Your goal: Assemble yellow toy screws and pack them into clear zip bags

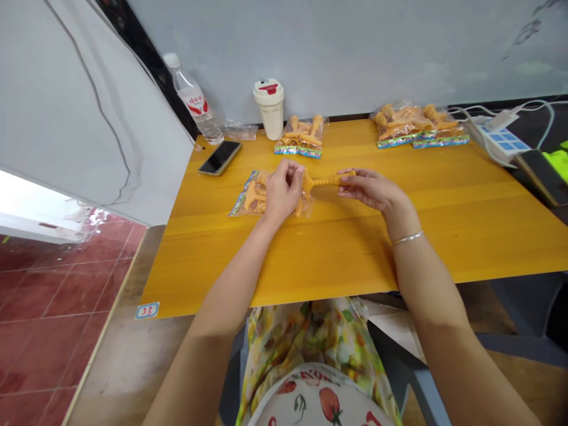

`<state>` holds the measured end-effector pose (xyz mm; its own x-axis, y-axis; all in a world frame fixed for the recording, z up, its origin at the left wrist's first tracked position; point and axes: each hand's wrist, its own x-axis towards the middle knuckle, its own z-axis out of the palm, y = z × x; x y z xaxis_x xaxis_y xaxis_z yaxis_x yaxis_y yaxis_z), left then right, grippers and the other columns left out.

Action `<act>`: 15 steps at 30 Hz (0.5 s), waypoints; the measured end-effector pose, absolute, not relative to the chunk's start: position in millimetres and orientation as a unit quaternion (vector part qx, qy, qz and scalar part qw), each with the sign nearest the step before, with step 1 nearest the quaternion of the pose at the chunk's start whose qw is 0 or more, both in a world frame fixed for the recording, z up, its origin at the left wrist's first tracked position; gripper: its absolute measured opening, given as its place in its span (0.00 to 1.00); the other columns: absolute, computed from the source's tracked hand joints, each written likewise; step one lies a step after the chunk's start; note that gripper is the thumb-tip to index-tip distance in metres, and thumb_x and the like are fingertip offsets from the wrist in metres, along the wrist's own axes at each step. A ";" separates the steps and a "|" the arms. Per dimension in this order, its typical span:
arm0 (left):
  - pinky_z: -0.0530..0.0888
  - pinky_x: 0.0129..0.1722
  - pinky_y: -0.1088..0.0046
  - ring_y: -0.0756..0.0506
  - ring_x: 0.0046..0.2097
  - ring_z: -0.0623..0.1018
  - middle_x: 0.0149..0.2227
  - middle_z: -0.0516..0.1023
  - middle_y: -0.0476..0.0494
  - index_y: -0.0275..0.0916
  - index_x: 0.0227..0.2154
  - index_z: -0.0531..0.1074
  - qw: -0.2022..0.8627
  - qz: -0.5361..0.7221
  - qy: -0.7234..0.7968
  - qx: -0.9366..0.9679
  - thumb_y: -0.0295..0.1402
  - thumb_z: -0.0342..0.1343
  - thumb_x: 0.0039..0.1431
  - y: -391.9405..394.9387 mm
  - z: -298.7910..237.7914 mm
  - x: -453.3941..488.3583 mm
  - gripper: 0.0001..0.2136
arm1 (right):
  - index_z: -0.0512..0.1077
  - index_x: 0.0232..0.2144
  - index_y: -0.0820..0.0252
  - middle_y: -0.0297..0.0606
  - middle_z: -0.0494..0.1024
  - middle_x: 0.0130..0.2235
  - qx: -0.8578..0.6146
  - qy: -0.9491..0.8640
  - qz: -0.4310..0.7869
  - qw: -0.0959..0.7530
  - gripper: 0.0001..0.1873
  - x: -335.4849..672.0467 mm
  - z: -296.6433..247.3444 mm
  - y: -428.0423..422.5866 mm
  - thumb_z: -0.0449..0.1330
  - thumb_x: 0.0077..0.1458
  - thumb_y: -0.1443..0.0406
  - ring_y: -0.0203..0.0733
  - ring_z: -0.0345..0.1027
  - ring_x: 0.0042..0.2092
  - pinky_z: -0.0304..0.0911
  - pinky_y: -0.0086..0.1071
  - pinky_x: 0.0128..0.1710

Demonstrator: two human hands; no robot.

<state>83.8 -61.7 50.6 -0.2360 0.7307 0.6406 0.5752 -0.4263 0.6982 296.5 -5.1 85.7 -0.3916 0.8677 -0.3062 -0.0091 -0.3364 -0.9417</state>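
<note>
Orange toy is pinched between the left hand and right hand, just above a clear bag on a yellow wooden table. Bagged toys, a phone, a lidded cup and a water bottle lie beyond; red floor tiles show to the left.

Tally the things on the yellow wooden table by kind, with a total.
Clear plastic bags of orange toys: 4
Black smartphone: 1
Clear plastic water bottle: 1
Cream lidded cup: 1
Crumpled clear plastic wrapper: 1
Total: 8
</note>
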 end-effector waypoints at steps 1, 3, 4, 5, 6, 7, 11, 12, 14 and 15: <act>0.65 0.29 0.76 0.53 0.24 0.67 0.23 0.66 0.55 0.41 0.31 0.66 0.065 0.580 0.531 0.614 0.34 0.53 0.67 -61.6 50.7 83.5 0.07 | 0.72 0.37 0.63 0.33 0.77 0.29 -0.451 -0.473 0.692 0.307 0.07 293.6 85.8 -7.2 0.60 0.57 0.77 0.31 0.74 0.28 0.76 0.24 0.32; 0.65 0.29 0.76 0.53 0.24 0.67 0.23 0.65 0.55 0.41 0.31 0.66 0.059 0.580 0.536 0.611 0.34 0.53 0.67 -61.4 51.5 82.9 0.07 | 0.72 0.36 0.65 0.34 0.77 0.28 -0.454 -0.476 0.702 0.273 0.08 290.0 86.3 -10.6 0.57 0.59 0.78 0.31 0.74 0.27 0.76 0.23 0.31; 0.65 0.29 0.75 0.53 0.24 0.67 0.23 0.65 0.56 0.41 0.31 0.66 0.054 0.579 0.540 0.608 0.34 0.53 0.67 -61.3 52.1 82.6 0.07 | 0.73 0.35 0.66 0.35 0.77 0.28 -0.454 -0.483 0.705 0.254 0.07 289.1 86.5 -11.8 0.57 0.59 0.78 0.31 0.74 0.26 0.76 0.23 0.29; 0.65 0.29 0.75 0.52 0.24 0.67 0.23 0.65 0.56 0.41 0.31 0.66 0.048 0.577 0.546 0.605 0.34 0.53 0.67 -61.3 52.6 82.4 0.08 | 0.73 0.34 0.66 0.36 0.78 0.28 -0.453 -0.492 0.705 0.235 0.07 288.4 86.4 -12.8 0.57 0.60 0.77 0.31 0.73 0.25 0.75 0.23 0.28; 0.65 0.29 0.75 0.52 0.24 0.67 0.22 0.65 0.55 0.41 0.31 0.67 0.043 0.573 0.552 0.604 0.34 0.53 0.67 -61.4 53.1 82.3 0.08 | 0.73 0.34 0.67 0.37 0.78 0.28 -0.452 -0.500 0.705 0.221 0.06 287.5 85.9 -13.5 0.57 0.61 0.76 0.31 0.73 0.24 0.75 0.23 0.27; 0.65 0.29 0.75 0.52 0.24 0.67 0.22 0.66 0.55 0.41 0.31 0.67 0.039 0.567 0.557 0.606 0.35 0.53 0.67 -61.8 53.3 82.3 0.08 | 0.73 0.34 0.67 0.38 0.79 0.28 -0.452 -0.504 0.704 0.216 0.06 286.0 84.7 -14.0 0.57 0.61 0.76 0.31 0.72 0.23 0.74 0.23 0.26; 0.67 0.32 0.74 0.51 0.28 0.72 0.26 0.72 0.52 0.40 0.33 0.68 0.025 0.524 0.549 0.650 0.35 0.51 0.69 -65.3 52.2 86.2 0.08 | 0.72 0.31 0.66 0.38 0.78 0.27 -0.453 -0.465 0.708 0.277 0.09 270.3 71.8 -16.6 0.56 0.64 0.74 0.30 0.71 0.23 0.74 0.22 0.25; 0.67 0.32 0.74 0.50 0.29 0.73 0.27 0.73 0.50 0.40 0.33 0.68 0.019 0.507 0.547 0.665 0.35 0.50 0.69 -66.6 51.6 87.9 0.08 | 0.72 0.30 0.66 0.37 0.78 0.27 -0.450 -0.447 0.711 0.303 0.10 264.5 67.1 -18.1 0.55 0.64 0.73 0.30 0.71 0.23 0.74 0.23 0.26; 0.68 0.33 0.73 0.49 0.31 0.75 0.29 0.75 0.49 0.40 0.34 0.68 0.006 0.472 0.549 0.690 0.33 0.50 0.68 -68.7 50.4 91.5 0.07 | 0.72 0.30 0.65 0.35 0.77 0.27 -0.434 -0.416 0.723 0.339 0.09 253.1 58.2 -22.5 0.56 0.64 0.72 0.29 0.71 0.24 0.75 0.23 0.29; 0.68 0.34 0.73 0.49 0.31 0.75 0.29 0.76 0.48 0.40 0.34 0.68 0.001 0.457 0.551 0.698 0.32 0.50 0.68 -69.4 49.9 93.0 0.06 | 0.72 0.31 0.65 0.34 0.77 0.27 -0.421 -0.407 0.734 0.344 0.08 248.3 54.6 -25.5 0.57 0.63 0.72 0.28 0.71 0.25 0.75 0.23 0.30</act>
<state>93.0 -69.4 49.9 -0.0253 0.7710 0.6364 0.7689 -0.3918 0.5052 248.3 -25.5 54.6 -0.4086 0.8480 -0.3375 -0.1619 -0.4313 -0.8876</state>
